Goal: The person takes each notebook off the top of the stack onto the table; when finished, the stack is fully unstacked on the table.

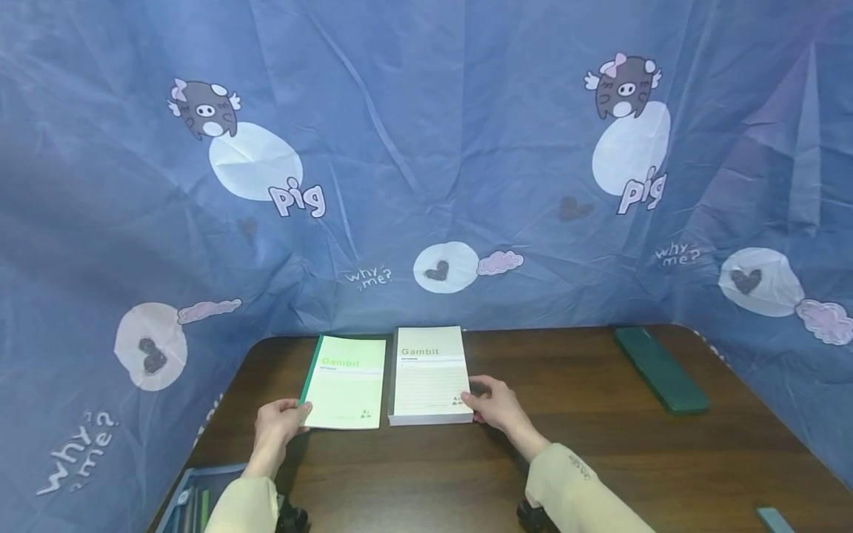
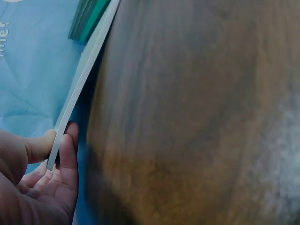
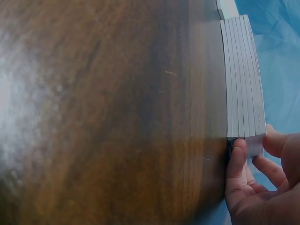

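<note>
My left hand (image 1: 278, 426) pinches the lower left corner of a single pale notebook (image 1: 346, 389) with a green spine, thumb on the cover and fingers beneath. In the left wrist view this notebook (image 2: 79, 91) slants up off the table at the held corner. Just right of it lies a thick stack of similar notebooks (image 1: 431, 381), "Gambit" printed on the top cover. My right hand (image 1: 500, 407) grips the stack's lower right corner, thumb on top and fingers against the side. The right wrist view shows several page blocks of the stack (image 3: 243, 77) lying flush together.
A dark green case (image 1: 662, 370) lies at the back right of the brown table (image 1: 413, 481). At the front left is a blue tray (image 1: 229, 469) with pens (image 1: 203, 511). A small light blue object (image 1: 774, 520) sits at the front right. A printed blue curtain (image 1: 413, 148) hangs behind.
</note>
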`<state>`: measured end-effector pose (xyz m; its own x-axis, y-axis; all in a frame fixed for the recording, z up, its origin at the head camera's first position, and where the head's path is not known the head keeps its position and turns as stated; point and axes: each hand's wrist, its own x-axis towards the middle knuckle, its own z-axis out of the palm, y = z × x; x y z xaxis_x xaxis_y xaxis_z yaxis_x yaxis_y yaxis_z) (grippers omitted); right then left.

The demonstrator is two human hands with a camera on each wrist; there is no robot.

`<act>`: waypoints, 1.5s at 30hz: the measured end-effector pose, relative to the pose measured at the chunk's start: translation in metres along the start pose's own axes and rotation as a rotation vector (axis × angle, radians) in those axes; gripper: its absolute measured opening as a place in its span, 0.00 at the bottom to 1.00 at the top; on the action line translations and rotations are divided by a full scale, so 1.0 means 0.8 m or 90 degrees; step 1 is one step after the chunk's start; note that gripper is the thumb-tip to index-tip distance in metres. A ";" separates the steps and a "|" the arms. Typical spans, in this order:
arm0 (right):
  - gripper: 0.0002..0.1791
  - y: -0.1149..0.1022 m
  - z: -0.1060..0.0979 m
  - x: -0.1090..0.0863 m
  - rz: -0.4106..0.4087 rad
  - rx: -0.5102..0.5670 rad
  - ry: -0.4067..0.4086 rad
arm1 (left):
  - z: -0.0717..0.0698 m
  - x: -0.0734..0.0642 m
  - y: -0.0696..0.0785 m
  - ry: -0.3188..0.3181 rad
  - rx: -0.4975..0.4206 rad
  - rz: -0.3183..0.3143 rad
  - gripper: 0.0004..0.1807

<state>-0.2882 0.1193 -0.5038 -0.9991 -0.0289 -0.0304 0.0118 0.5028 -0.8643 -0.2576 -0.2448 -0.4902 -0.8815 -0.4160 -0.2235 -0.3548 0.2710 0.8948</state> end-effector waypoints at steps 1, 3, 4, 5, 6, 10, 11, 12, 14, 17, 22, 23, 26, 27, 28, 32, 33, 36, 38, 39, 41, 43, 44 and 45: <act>0.25 0.000 0.000 0.000 -0.001 0.000 0.001 | 0.001 0.000 0.000 0.004 0.003 0.000 0.21; 0.25 -0.001 0.000 -0.001 -0.005 -0.003 0.002 | 0.002 -0.001 0.000 0.008 0.005 0.003 0.20; 0.25 -0.001 0.000 -0.001 -0.006 -0.004 0.003 | 0.003 -0.001 -0.001 0.009 0.006 0.006 0.20; 0.25 -0.001 0.000 -0.002 -0.005 -0.003 0.003 | 0.003 -0.001 -0.001 0.010 0.005 0.008 0.20; 0.25 -0.002 0.001 -0.002 -0.003 -0.003 0.003 | 0.003 -0.002 -0.001 0.012 0.006 0.010 0.20; 0.25 -0.001 0.001 -0.001 0.003 -0.003 0.003 | 0.002 -0.004 -0.002 0.016 0.056 0.044 0.21; 0.25 -0.001 0.001 -0.001 0.002 -0.004 0.003 | 0.001 -0.005 -0.002 0.019 0.080 0.058 0.21; 0.25 -0.001 0.001 0.000 0.005 -0.004 0.003 | 0.001 -0.006 -0.002 0.024 0.105 0.074 0.22; 0.25 -0.001 0.001 0.001 0.009 0.000 0.002 | 0.000 -0.007 -0.001 0.035 0.156 0.106 0.24; 0.25 0.000 0.000 0.002 0.005 -0.001 0.002 | 0.002 -0.008 0.001 0.051 0.207 0.140 0.26; 0.26 0.001 -0.001 0.001 0.003 -0.007 0.000 | 0.007 -0.007 0.001 0.067 0.235 0.149 0.27; 0.26 0.001 -0.001 0.001 0.007 -0.005 -0.001 | 0.008 -0.007 0.001 0.071 0.241 0.150 0.26; 0.26 0.001 -0.001 0.001 0.001 -0.007 -0.004 | 0.010 -0.008 0.002 0.081 0.255 0.151 0.25; 0.26 0.001 0.000 0.000 -0.001 -0.008 -0.004 | 0.010 -0.008 0.002 0.084 0.261 0.151 0.25; 0.26 0.001 -0.001 0.000 -0.002 -0.009 -0.004 | 0.011 -0.009 0.002 0.085 0.265 0.152 0.25; 0.26 0.000 0.000 0.000 -0.003 -0.008 -0.005 | 0.012 -0.010 0.004 0.088 0.270 0.150 0.24; 0.26 0.000 -0.001 0.000 -0.004 -0.010 -0.005 | 0.011 -0.010 0.004 0.088 0.270 0.152 0.23; 0.26 -0.001 -0.001 0.000 0.000 -0.012 -0.006 | 0.011 -0.009 0.005 0.090 0.270 0.150 0.23; 0.26 0.000 -0.001 0.000 0.003 -0.014 -0.007 | 0.011 -0.009 0.005 0.092 0.272 0.152 0.23; 0.26 0.000 -0.001 0.000 0.004 -0.015 -0.007 | 0.011 -0.010 0.006 0.095 0.275 0.151 0.23; 0.26 0.000 -0.001 0.000 0.008 -0.016 -0.007 | 0.013 -0.012 0.008 0.103 0.281 0.156 0.24; 0.26 0.000 -0.001 -0.001 0.006 -0.020 -0.007 | 0.017 -0.013 0.012 0.112 0.279 0.164 0.23; 0.26 0.000 -0.001 -0.002 0.006 -0.022 -0.006 | 0.019 -0.014 0.015 0.117 0.274 0.168 0.23; 0.26 -0.001 -0.002 -0.003 0.008 -0.024 -0.005 | 0.023 -0.015 0.018 0.119 0.264 0.171 0.23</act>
<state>-0.2861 0.1200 -0.5023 -0.9985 -0.0297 -0.0450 0.0221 0.5351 -0.8445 -0.2578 -0.2202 -0.4819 -0.9012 -0.4220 0.0989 -0.2513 0.6946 0.6741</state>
